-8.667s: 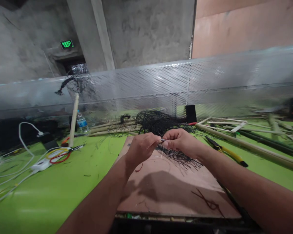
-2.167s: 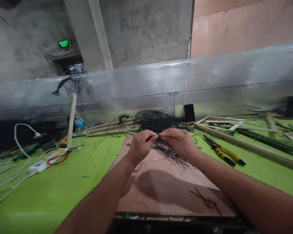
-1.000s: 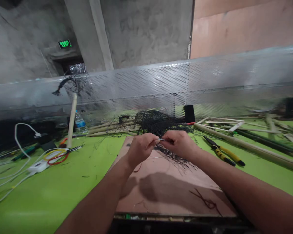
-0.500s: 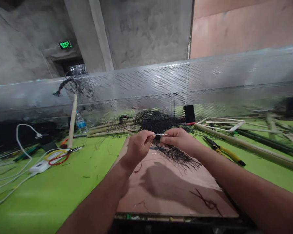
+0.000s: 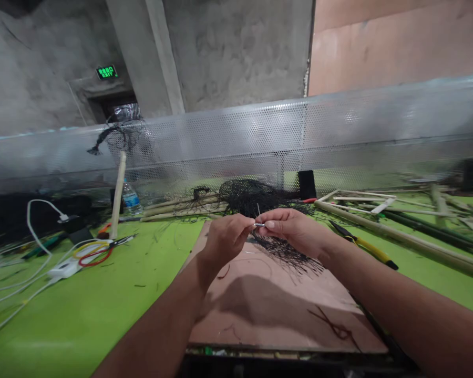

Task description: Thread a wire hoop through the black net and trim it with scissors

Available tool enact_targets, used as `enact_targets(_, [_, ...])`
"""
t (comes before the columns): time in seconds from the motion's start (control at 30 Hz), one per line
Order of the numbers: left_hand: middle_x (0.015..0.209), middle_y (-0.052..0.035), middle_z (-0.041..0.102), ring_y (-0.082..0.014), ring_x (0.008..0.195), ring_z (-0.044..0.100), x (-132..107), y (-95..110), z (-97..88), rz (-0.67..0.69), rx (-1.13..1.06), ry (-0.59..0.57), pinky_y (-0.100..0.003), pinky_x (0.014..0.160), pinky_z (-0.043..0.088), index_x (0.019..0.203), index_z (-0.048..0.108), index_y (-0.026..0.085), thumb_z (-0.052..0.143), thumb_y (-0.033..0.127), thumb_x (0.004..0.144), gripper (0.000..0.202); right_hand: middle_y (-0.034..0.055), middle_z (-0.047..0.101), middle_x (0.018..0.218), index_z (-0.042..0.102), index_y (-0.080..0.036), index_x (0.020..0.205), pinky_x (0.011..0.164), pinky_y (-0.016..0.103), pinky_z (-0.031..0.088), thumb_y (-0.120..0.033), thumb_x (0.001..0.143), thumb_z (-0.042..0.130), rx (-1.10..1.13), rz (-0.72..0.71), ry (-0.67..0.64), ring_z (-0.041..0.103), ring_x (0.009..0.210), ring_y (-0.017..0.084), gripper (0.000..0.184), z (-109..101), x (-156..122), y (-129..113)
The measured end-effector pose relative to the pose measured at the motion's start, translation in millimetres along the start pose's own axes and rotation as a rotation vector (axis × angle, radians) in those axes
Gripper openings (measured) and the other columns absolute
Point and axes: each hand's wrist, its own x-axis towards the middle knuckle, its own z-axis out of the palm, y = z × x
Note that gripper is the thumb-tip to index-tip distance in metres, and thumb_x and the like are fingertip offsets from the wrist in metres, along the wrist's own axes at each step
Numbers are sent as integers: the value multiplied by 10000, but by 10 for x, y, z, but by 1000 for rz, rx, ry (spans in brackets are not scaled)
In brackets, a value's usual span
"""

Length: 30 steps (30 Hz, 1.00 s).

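Between my fingertips is a thin silvery wire-like piece (image 5: 259, 224), too small to make out fully; one thin end sticks up above the fingers. My left hand (image 5: 230, 234) pinches its left end. My right hand (image 5: 289, 227) closes thumb and fingers on the other end, the two hands nearly touching. Just behind and below them lies a bundle of black netting (image 5: 248, 195) with loose frayed strands (image 5: 291, 254). Both hands are over a pinkish board (image 5: 260, 310), which carries their shadow and a few dark strands.
Yellow-handled pliers (image 5: 372, 252) and long bamboo poles (image 5: 410, 239) lie to the right. At left are scissors (image 5: 96, 257), a white power strip (image 5: 65, 268) with cables, a water bottle (image 5: 131, 199) and an upright stick (image 5: 119, 197). A perforated metal screen (image 5: 228, 136) stands behind.
My hands have drawn closer together and sunk slightly. The thin piece, stretched level between them before, now has an end pointing upward.
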Motion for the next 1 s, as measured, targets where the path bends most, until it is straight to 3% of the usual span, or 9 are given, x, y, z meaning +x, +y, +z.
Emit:
enact_targets(0.47, [706, -18, 646, -109, 640, 586, 6, 24, 17, -73, -56, -13, -218, 612, 427, 878, 605, 171, 513, 247, 876, 120, 2, 700, 699, 693, -221, 757, 788, 341, 474, -290, 650, 757, -117, -163, 224, 634, 694, 142, 142, 92, 37, 27])
enact_targets(0.7, [714, -24, 654, -106, 637, 588, 27, 64, 35, -148, -131, 7, -214, 605, 440, 871, 614, 162, 539, 243, 864, 111, 22, 679, 814, 695, -245, 803, 760, 309, 452, -288, 801, 621, -607, -467, 312, 608, 783, 160, 85, 111, -19, 59])
enact_targets(0.8, [717, -26, 658, -110, 646, 593, 22, 60, 40, -166, -109, 7, -218, 610, 440, 861, 620, 164, 544, 245, 861, 110, 12, 668, 774, 659, -240, 797, 749, 305, 450, -293, 799, 619, -494, -408, 334, 601, 763, 155, 67, 127, -7, 84])
enact_targets(0.9, [720, -26, 662, -116, 654, 599, 10, 41, 36, -127, -77, -11, -223, 619, 443, 868, 621, 170, 536, 248, 862, 115, -3, 649, 734, 607, -223, 793, 762, 304, 454, -307, 768, 656, -271, -288, 239, 608, 752, 146, 100, 131, 15, 88])
enact_targets(1.0, [722, -25, 663, -115, 650, 598, 5, 33, 25, -108, -66, -23, -222, 619, 443, 874, 617, 171, 524, 248, 869, 122, -1, 636, 738, 590, -206, 821, 782, 305, 458, -338, 768, 663, -187, -253, 167, 609, 744, 138, 160, 119, 10, 60])
